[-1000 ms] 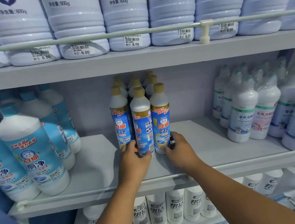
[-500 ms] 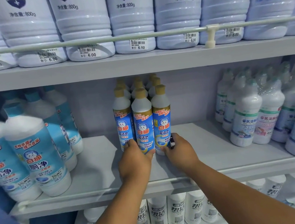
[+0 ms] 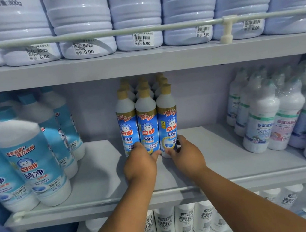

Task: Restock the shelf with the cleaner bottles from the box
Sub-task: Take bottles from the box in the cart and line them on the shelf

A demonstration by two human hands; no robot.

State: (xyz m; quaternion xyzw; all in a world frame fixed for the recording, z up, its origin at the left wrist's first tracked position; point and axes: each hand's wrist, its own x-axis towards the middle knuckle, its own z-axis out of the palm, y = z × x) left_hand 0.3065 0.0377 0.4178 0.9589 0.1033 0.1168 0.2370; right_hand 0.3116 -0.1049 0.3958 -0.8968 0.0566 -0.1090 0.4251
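Note:
Several slim white cleaner bottles with gold caps and blue labels stand in three rows at the middle of the grey shelf (image 3: pixel 101 174). My left hand (image 3: pixel 140 164) wraps the base of the front middle bottle (image 3: pixel 147 120), fingers at its left side and thumb at its right. My right hand (image 3: pixel 186 156) grips the base of the front right bottle (image 3: pixel 168 121), thumb on the left and fingers round the right. The front left bottle (image 3: pixel 127 123) stands touching the middle one. The box is out of view.
Large light-blue cleaner bottles (image 3: pixel 31 164) stand at the shelf's left, and shrink-wrapped white bottles (image 3: pixel 262 120) at its right. A rail (image 3: pixel 101 202) runs along the shelf's front edge. The upper shelf holds big 800g bottles (image 3: pixel 136 16) behind a rail. White bottles (image 3: pixel 184 221) fill the shelf below.
Both hands stay at the bases of the front bottles. The view has crept closer and tipped slightly; the bottles look unmoved apart from a slight squaring up.

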